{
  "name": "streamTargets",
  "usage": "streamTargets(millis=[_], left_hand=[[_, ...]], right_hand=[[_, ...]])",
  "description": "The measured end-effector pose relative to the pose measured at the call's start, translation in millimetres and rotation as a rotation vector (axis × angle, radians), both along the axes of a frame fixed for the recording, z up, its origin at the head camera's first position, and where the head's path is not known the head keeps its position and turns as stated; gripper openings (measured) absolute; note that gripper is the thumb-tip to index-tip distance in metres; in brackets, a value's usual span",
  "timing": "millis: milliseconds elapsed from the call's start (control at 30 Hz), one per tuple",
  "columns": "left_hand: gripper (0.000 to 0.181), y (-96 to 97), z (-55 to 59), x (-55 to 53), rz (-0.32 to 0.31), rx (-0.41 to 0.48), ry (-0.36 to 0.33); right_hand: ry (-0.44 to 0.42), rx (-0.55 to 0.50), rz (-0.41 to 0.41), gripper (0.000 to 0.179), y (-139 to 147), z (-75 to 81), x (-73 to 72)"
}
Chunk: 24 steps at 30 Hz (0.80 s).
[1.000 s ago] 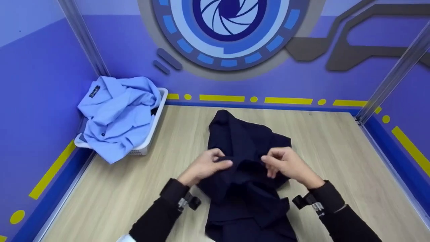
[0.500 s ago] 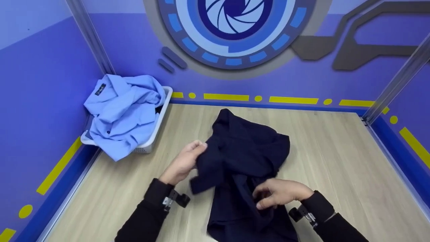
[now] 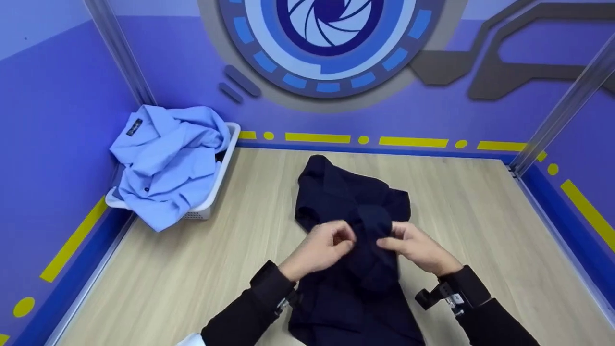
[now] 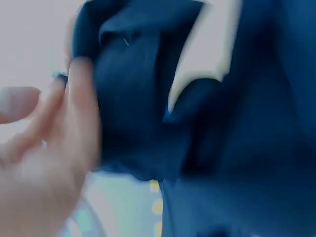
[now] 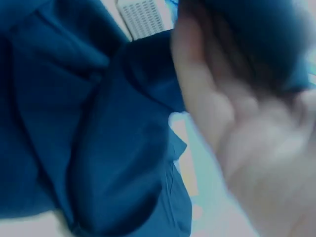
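A dark navy garment (image 3: 353, 307) lies rumpled lengthwise on the table, its kind unclear. My right hand (image 3: 423, 250) pinches a raised fold of it, thumb on the near side and fingers behind. On the fold's left side is my left hand (image 3: 319, 250), fingers loosely bent. The left wrist view shows the left thumb (image 4: 19, 103) apart from the fingers, which lie along the edge of the cloth (image 4: 128, 103). Blurred in the right wrist view, the right fingers (image 5: 197, 74) are partly covered by the cloth.
At the back left stands a white basket (image 3: 222, 185) heaped with a light blue shirt (image 3: 168, 154), which overhangs its front rim. Purple printed walls (image 3: 480, 120) close off the back and sides of the wooden table (image 3: 471, 202).
My left hand went out left with a flap of the garment, then came back to the middle without it. My right hand dipped toward me, then rose and now holds up a fold.
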State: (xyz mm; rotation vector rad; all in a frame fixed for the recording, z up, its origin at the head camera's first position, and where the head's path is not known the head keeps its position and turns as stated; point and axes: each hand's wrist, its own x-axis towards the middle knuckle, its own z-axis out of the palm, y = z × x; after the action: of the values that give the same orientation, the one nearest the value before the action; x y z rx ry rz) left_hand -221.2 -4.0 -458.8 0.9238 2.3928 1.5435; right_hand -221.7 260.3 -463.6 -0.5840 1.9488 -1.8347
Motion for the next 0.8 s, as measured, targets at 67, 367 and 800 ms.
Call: streamTargets(millis=[67, 367, 800], left_hand=[[0.027, -4.4, -11.7, -1.0, 0.226, -0.251, 0.136], [0.031, -34.5, -44.0, -11.3, 0.254, -0.344, -0.063], [0.02, -157.1, 18.1, -28.3, 0.919, -0.193, 0.147]], right_hand=[[-0.063, 0.043, -0.163, 0.012, 2.3, 0.2, -1.3], [-0.164, 0.055, -0.574, 0.035, 27.3, -1.2, -10.9], [0.067, 0.6, -1.02, 0.042, 128.2, 22.1, -13.7]])
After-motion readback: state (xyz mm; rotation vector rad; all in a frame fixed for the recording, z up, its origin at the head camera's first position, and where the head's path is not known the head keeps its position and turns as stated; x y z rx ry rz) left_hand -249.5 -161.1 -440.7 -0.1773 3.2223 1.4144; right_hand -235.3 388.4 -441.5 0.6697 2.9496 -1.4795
